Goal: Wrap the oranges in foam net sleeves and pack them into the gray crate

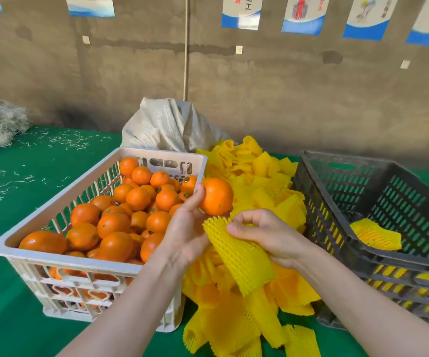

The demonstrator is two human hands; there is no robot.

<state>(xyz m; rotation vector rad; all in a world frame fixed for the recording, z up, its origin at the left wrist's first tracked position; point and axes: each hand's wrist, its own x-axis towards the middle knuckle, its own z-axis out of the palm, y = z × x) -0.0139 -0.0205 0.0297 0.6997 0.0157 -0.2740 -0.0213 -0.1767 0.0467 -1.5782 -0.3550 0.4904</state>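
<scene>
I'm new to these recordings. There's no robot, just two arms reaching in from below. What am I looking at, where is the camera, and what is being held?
No machine here: a person works with bare hands. The single picture comes from a wide-angle camera worn on their head, looking forward and down, so the arms enter from the bottom. The left hand holds a round orange fruit between thumb and fingertips. The right hand pinches a yellow foam net sleeve just below it; the fruit is not yet inside. On the green table cover, a white slotted plastic crate of bare oranges stands on the left, a loose pile of yellow sleeves in the middle, and a gray slotted plastic crate on the right, with a yellow-wrapped piece inside. A pale woven sack sits behind.
</scene>
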